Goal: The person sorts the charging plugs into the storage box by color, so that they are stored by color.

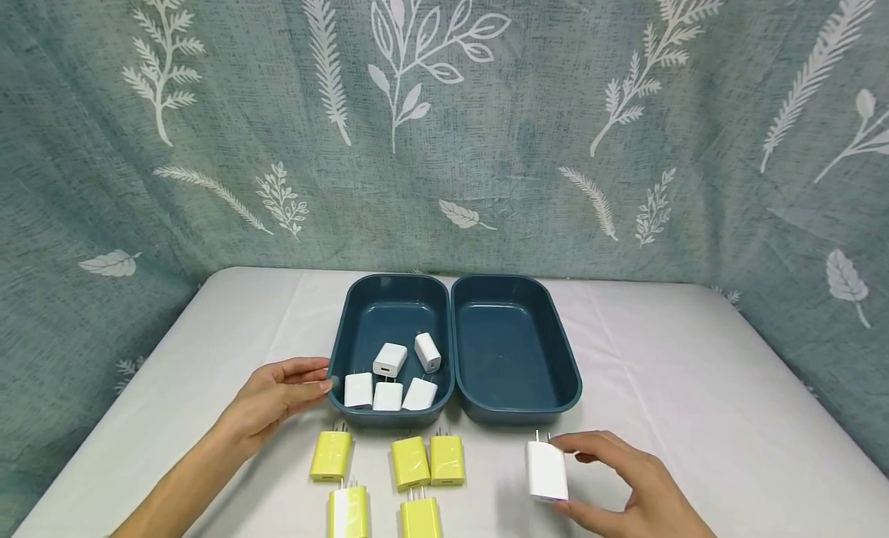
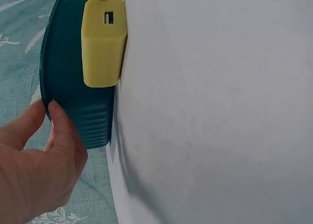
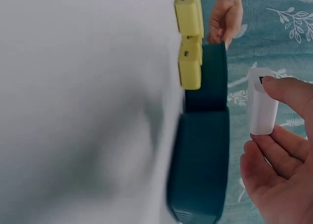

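Yellow chargers [image 1: 410,462]: five lie on the white tabletop [image 1: 646,353], prongs pointing away from the person.
Right hand [image 1: 649,488]: pinches a white charger [image 1: 546,470] between thumb and fingers, held above the tabletop, nearer than the right bin [image 1: 510,360].
Left hand [image 1: 278,395]: grips the rim of the left bin [image 1: 399,314] at its near left corner.
Blue bins: side by side; five white plugs [image 1: 390,359] sit inside the left one.
Backdrop: a leaf-patterned green curtain [image 1: 500,191].
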{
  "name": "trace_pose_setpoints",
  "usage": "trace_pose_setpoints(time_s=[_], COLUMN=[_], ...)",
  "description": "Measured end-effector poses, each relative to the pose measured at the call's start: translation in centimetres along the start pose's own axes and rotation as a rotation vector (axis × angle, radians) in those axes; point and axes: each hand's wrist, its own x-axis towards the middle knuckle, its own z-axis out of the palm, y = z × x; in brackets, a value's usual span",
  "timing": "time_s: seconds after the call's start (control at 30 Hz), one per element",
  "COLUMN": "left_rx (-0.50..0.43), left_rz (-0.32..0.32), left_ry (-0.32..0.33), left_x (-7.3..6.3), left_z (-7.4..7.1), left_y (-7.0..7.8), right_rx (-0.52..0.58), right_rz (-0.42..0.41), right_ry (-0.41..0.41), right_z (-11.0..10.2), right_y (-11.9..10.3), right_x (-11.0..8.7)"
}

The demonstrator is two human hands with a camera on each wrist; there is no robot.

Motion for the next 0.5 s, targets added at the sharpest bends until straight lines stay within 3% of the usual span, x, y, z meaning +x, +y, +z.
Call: trace_pose_setpoints(time_s=[0.13, 0.5], left_rx=[0.005, 0.003], left_rz=[0.003, 0.008], left_ry=[0.002, 0.009], left_x=[0.0, 0.0], left_z=[0.0, 0.1], left_y=[0.0, -0.1], right_rx=[0.048, 0.169], right_rz=[-0.016, 0.083], right_ry=[0.01, 0.001], right_z=[-0.7, -1.0], right_y=[-0.2, -0.7], right_x=[1.4, 6.8])
